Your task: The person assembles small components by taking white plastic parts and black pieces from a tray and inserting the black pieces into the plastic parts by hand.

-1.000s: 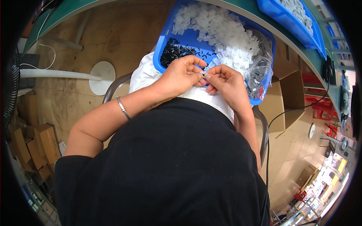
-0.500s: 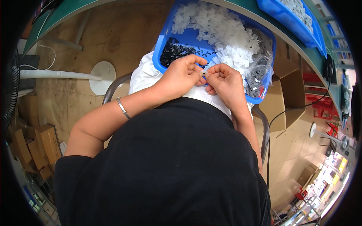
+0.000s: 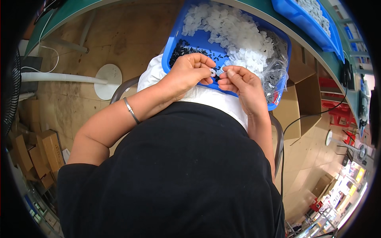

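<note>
Black bits (image 3: 179, 51) at 9 o'clock in blue tub (image 3: 203, 37). Left hand (image 3: 190, 73): pinched shut on small white piece (image 3: 213, 72), tub's 7 o'clock. Right hand (image 3: 247, 85), piece's 4 o'clock: fingers curled, can't tell if gripping anything. Clear bag (image 3: 276, 68), tub's 4.

Blk tee (image 3: 170, 170), lower ctr of frame; short sleeve (image 3: 75, 178) lower L. Thin silver bangle (image 3: 130, 110), ctr-L. Wht lower garment (image 3: 151, 76), upper ctr.
</note>
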Demonstrator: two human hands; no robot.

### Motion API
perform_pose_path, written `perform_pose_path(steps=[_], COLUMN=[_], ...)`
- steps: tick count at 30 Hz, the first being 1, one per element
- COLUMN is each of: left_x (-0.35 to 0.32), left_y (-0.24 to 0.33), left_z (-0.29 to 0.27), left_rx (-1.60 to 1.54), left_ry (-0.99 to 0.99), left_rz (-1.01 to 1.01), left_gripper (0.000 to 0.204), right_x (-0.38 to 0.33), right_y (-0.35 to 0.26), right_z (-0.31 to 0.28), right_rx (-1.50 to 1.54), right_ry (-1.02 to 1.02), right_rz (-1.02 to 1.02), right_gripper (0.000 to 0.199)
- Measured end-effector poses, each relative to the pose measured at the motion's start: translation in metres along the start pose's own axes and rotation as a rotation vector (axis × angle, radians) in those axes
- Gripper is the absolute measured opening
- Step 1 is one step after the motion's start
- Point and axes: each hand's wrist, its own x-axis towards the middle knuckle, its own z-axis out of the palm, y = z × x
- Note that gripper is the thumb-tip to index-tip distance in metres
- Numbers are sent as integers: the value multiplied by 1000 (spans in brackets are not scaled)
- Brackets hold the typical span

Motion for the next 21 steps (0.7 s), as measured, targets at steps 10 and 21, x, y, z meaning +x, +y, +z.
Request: perform_pose_path(steps=[10,21], left_x=[2,2], left_y=[2,5], left_z=[-8,-8], left_rx=[-179,-108], left_ry=[-86,-63], left_rz=[-110,-89], left_gripper=[23,21], right_x=[-1,0], right_y=[0,7], right_z=[-3,0], right_rx=[-69,-8], right_ry=[-13,-36], right_rz=[46,-62], right_gripper=[20,17])
